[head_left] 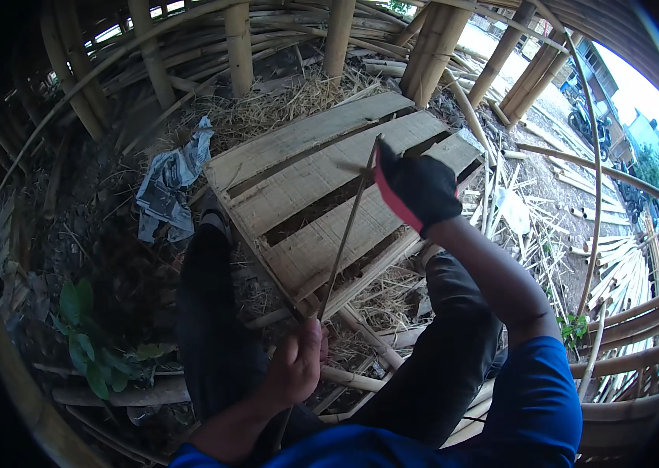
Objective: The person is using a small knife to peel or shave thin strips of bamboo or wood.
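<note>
My left hand (296,363) is bare and closed around a long thin bamboo strip (345,234), low between my knees. The strip slants up and away from it, over the wooden slatted platform (321,175), toward my right hand. My right hand (416,186), in a black and red glove, is closed at the strip's upper end. Out of its left side juts a short, blurred, blade-like piece, probably a knife (353,167), crossing the strip; its handle is hidden in the glove. The platform's pale boards have gaps between them.
Bamboo posts (427,58) and stacked poles stand behind the platform. Crumpled newspaper (169,187) lies to its left, a leafy plant (84,343) nearer. Straw and shavings cover the ground. On the right are split bamboo pieces (621,273) and bent poles (598,171).
</note>
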Demonstrator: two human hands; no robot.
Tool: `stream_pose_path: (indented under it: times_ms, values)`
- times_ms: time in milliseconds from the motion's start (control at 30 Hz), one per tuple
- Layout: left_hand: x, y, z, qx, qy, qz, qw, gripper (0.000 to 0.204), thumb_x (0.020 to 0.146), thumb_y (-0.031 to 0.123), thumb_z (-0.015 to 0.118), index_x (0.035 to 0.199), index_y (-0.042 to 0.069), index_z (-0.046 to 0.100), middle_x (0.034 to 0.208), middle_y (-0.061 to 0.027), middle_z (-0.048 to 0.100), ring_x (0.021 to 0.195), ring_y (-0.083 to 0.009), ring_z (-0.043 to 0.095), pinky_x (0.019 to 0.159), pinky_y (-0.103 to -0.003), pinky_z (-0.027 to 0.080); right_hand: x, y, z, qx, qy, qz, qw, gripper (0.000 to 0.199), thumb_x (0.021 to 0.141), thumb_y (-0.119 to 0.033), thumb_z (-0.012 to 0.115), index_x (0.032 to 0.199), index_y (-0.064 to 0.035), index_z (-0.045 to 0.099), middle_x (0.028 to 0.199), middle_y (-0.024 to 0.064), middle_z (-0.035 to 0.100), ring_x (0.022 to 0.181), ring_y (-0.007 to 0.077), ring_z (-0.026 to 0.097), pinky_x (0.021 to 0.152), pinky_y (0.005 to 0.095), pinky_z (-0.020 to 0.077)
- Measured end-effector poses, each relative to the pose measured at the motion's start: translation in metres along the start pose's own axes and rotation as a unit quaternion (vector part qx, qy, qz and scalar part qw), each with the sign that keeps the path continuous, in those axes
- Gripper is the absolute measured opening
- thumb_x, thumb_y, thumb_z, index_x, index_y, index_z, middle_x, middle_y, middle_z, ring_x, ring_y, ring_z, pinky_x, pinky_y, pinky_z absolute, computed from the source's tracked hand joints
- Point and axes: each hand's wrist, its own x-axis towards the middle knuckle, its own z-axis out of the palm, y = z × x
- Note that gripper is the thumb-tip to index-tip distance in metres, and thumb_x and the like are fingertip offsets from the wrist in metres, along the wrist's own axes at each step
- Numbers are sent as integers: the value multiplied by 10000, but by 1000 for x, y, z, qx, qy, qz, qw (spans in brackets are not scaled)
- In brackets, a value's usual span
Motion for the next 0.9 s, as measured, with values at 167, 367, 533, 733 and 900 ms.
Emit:
stream_pose_path:
  times_ms: [167, 367, 533, 733, 900]
  values:
    - [3, -9, 2, 4, -9, 13, 1000, 381, 1085, 394, 288, 825, 141, 403, 629, 81, 311, 480, -19, 258, 431, -215, 205, 43, 31, 5, -16, -2, 99, 995, 722, 1010, -543, 225, 792, -85, 738, 730, 182, 693, 758, 392, 689, 775, 488, 532]
    - [-1, 14, 1, -100, -46, -46, 993, 387, 1062, 427, 374, 828, 121, 420, 622, 57, 355, 457, -26, 311, 404, -208, 260, 30, 75, -18, 286, -17, 210, 935, 693, 962, -633, 418, 868, -2, 689, 759, 132, 646, 750, 229, 611, 791, 346, 472]
    - [-11, 27, 9, -25, -40, -31, 998, 405, 1050, 442, 392, 853, 95, 460, 602, 11, 461, 399, -55, 404, 361, -215, 335, -64, 13, -13, 78, -50, -114, 989, 437, 1007, -348, 427, 1430, -253, 486, 746, 163, 675, 654, 354, 671, 596, 456, 522]
    - [-7, 14, 7, -36, -15, -50, 998, 435, 1056, 449, 363, 852, 84, 481, 515, 4, 441, 342, -62, 372, 319, -219, 305, -112, -19, -6, 125, -53, -184, 973, 291, 991, -371, 501, 1038, -181, 716, 572, 97, 623, 491, 301, 631, 453, 433, 479]
    - [-1, -1, 4, 9, 80, -54, 995, 449, 1073, 439, 293, 846, 90, 463, 520, 14, 390, 349, -53, 325, 321, -211, 288, -93, -17, 19, 46, 12, -188, 981, 291, 978, -354, 530, 932, -135, 715, 541, 120, 599, 444, 317, 587, 446, 441, 454]
